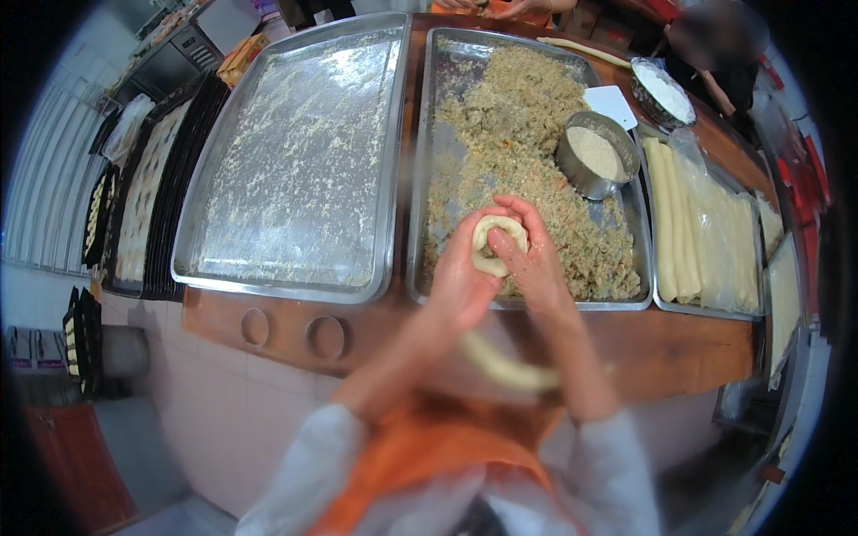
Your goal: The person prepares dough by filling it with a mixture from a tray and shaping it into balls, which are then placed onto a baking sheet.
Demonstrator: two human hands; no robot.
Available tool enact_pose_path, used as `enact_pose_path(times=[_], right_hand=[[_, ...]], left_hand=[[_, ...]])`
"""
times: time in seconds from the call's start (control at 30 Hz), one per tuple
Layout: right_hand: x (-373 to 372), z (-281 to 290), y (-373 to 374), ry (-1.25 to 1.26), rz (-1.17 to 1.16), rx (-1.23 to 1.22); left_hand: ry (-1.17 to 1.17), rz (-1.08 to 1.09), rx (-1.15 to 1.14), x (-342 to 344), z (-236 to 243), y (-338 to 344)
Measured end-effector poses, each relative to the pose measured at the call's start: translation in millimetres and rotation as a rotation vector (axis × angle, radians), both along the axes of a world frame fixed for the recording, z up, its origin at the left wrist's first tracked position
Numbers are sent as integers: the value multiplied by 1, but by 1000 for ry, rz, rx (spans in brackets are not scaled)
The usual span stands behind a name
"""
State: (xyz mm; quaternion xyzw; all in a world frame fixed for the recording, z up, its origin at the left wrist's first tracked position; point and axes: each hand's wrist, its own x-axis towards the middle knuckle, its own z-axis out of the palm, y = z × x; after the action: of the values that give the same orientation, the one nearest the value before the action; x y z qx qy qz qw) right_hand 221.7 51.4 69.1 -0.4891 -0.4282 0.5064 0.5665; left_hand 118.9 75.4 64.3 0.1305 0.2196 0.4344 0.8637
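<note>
Over the filling tray I hold a small round of pale dough (483,230), shaped like a cup with a hollow in its middle. My left hand (464,279) is wrapped around its side. My right hand (534,271) grips the other side, a thumb pressed into the hollow. Below my hands lies a crumbly, beige filling (527,98) with green and orange specks, spread in a metal tray (418,192). A thick dough rope (509,368), partly hidden by my forearms, is on the wooden table close to me.
A metal tray dusted with flour or crumbs (299,161) is at left. Two metal rings (325,338) sit near the table's front edge. A metal pot (597,183) and white scraper (611,105) are in the filling tray. Dough ropes (684,223) under plastic lie right; people stand beyond.
</note>
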Motion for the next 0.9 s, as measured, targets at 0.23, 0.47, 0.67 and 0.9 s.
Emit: enact_pose_path(times=[0.23, 0.47, 0.67, 0.9], right_hand=[[-1, -3, -8, -238, -23, 69], [19, 13, -22, -410, 218, 110], [11, 10, -32, -459, 100, 198], [7, 53, -26, -1242, 398, 432]], left_hand=[[72, -66, 17, -5, 3, -1], [116, -254, 1, -22, 12, 1], [163, -292, 183, -25, 26, -16], [395, -472, 496, -33, 17, -24]])
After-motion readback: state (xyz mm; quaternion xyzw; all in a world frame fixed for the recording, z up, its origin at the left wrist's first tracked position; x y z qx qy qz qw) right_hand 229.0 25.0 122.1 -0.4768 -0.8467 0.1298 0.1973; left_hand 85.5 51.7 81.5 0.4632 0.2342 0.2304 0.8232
